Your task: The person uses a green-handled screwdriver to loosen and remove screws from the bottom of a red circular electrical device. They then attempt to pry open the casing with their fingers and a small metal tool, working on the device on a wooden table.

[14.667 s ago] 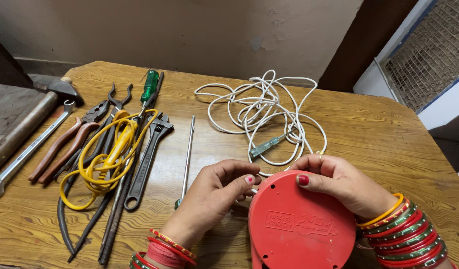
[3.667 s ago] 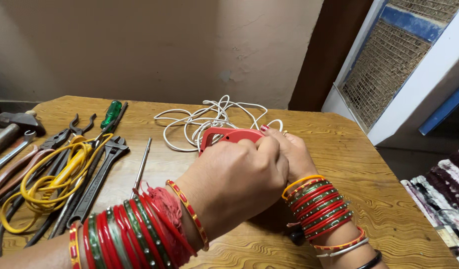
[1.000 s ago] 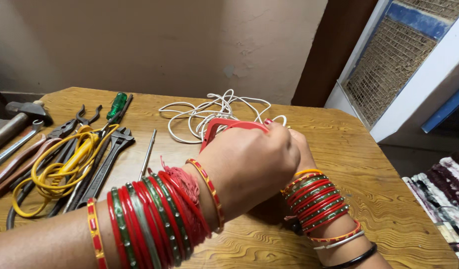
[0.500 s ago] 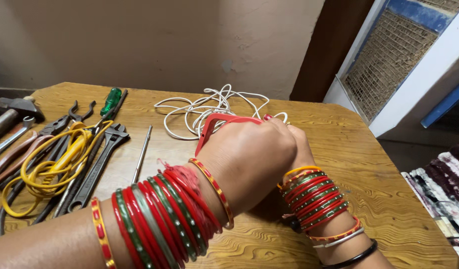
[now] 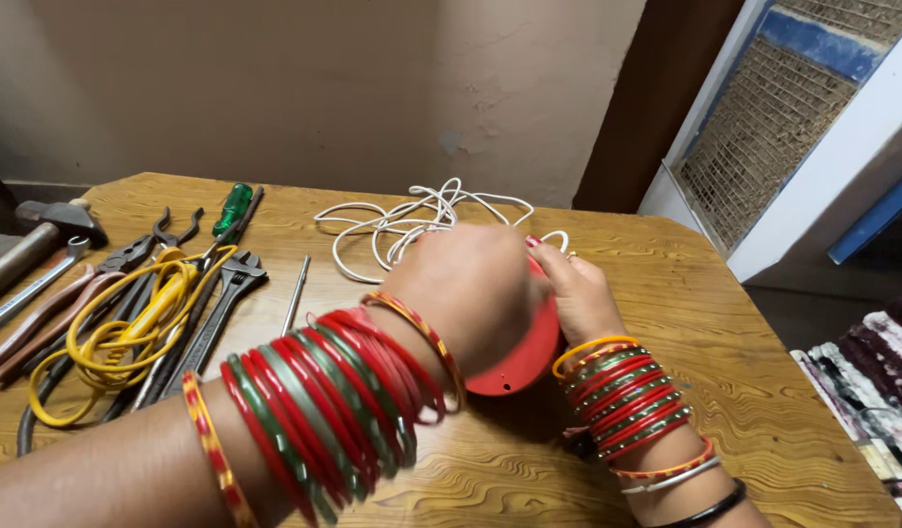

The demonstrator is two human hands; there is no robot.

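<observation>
A round red plastic case (image 5: 524, 362) stands tilted on edge above the wooden table (image 5: 744, 332), mostly hidden behind my hands. My left hand (image 5: 471, 293) wraps over its near side and top. My right hand (image 5: 573, 288) grips its right edge, fingertips up. Both wrists carry stacks of red, green and gold bangles. A tangled white cable (image 5: 412, 225) lies on the table just behind the case; whether it touches the case I cannot tell.
At the left lie a coil of yellow wire (image 5: 128, 323), an adjustable wrench (image 5: 211, 323), pliers (image 5: 50, 313), a green-handled screwdriver (image 5: 231, 207), a thin metal rod (image 5: 294, 298) and a hammer (image 5: 40, 240). The table's right edge drops to folded cloth (image 5: 872, 381).
Both hands have lowered and tipped the red case, so less of it shows above my left hand. Long before, the case lay flat near the table's front edge.
</observation>
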